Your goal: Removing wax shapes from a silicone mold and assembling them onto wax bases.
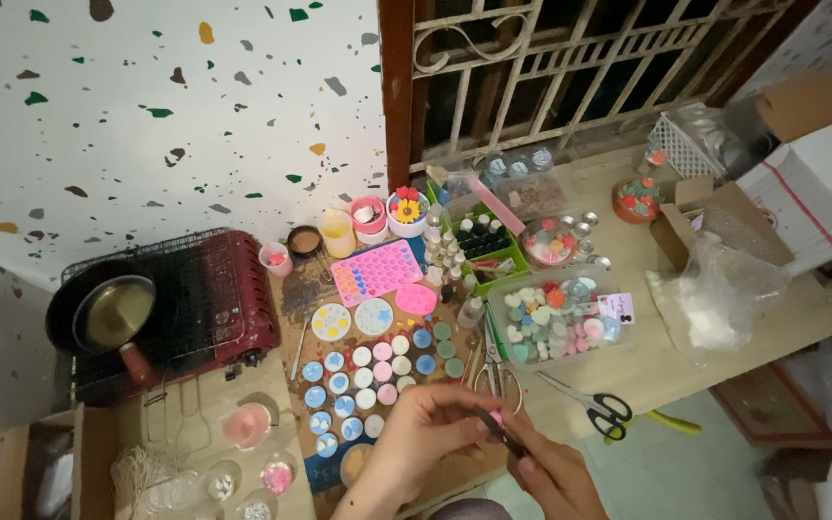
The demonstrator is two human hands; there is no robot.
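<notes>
My left hand (414, 438) and my right hand (553, 477) meet low in the frame, over the front edge of a wooden table (695, 361). Between the fingertips sits a small pink piece (496, 418), pinched by my left hand. My right hand grips a thin dark tool (501, 433), seemingly tweezers, whose tip reaches the pink piece. Just beyond the hands lie rows of small round pastel discs (370, 377) in blue, white, pink and green.
A red portable stove (206, 300) with a small pan (113, 313) stands at left. Pink moulds (377, 270), a green tray of small bottles (479, 241), a clear box of coloured pieces (560, 318), black-handled scissors (601, 409), cups, plastic bags and cardboard boxes (811, 183) crowd the table.
</notes>
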